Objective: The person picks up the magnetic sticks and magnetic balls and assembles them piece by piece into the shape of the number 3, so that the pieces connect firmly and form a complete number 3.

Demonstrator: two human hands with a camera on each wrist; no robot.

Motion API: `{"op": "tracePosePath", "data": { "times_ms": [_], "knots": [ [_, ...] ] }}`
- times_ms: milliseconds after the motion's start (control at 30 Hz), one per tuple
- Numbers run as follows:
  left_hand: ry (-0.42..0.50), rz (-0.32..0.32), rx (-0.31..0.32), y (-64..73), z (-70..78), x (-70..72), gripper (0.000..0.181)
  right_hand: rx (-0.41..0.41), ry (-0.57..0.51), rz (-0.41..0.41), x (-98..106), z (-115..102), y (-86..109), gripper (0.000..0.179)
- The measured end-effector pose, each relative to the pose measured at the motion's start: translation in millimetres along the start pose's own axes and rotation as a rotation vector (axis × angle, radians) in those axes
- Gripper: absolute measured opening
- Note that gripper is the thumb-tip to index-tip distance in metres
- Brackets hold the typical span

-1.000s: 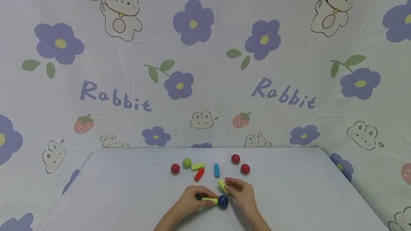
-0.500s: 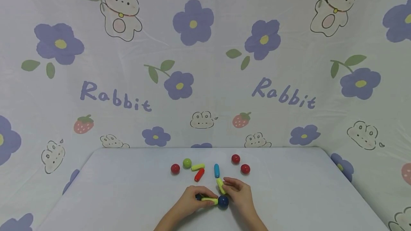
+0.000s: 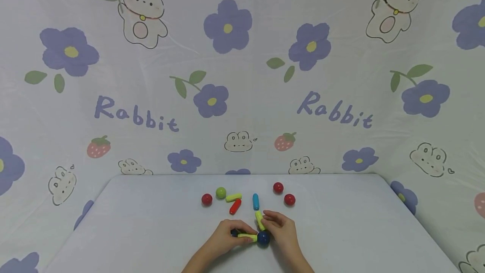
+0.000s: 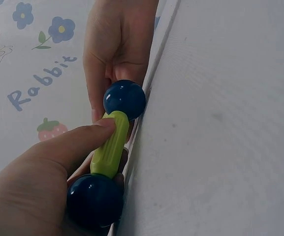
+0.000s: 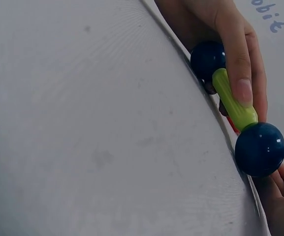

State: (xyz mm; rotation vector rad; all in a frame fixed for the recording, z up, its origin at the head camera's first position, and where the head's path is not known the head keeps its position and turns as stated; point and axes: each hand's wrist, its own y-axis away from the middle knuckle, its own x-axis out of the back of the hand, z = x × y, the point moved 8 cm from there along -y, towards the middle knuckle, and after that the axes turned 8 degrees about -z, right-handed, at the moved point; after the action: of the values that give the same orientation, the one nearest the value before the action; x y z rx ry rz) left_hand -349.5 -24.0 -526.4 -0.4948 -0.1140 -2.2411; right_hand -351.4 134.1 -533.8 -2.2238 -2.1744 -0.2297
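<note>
My left hand (image 3: 227, 236) pinches a yellow-green rod (image 4: 110, 147) between thumb and fingers. Dark blue balls cap both its ends: one ball (image 3: 263, 238) on the right, the other ball (image 4: 95, 200) partly covered by the hand. In my right hand (image 3: 282, 231), thumb and fingertips hold a second yellow-green rod (image 3: 259, 220). Its lower end meets or nearly meets the right blue ball; whether they are joined I cannot tell. That second rod is hidden in both wrist views.
On the white table (image 3: 144, 218), beyond the hands, lie a blue rod (image 3: 255, 202), a red rod (image 3: 235, 206) and another yellow-green rod (image 3: 233, 197). A green ball (image 3: 221, 193) and a red ball (image 3: 206, 199) are left of them. Two red balls, nearer one (image 3: 289, 199), are at right.
The right hand has shifted slightly left, and the rod in it has turned more upright, its lower end now at the right blue ball. The left hand has stayed in place.
</note>
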Motion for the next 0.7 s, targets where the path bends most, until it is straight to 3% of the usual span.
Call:
{"op": "tracePosePath", "data": {
  "times_ms": [433, 700],
  "knots": [
    [-0.003, 0.007, 0.057, -1.3, -9.0, -1.0, 0.020, -0.027, -0.032, 0.003, 0.7, 3.7, 2.2, 0.038],
    [0.001, 0.005, 0.059, -1.3, -9.2, -0.9, 0.020, -0.044, -0.026, 0.017, 2.6, 6.5, 1.8, 0.036]
  ]
}}
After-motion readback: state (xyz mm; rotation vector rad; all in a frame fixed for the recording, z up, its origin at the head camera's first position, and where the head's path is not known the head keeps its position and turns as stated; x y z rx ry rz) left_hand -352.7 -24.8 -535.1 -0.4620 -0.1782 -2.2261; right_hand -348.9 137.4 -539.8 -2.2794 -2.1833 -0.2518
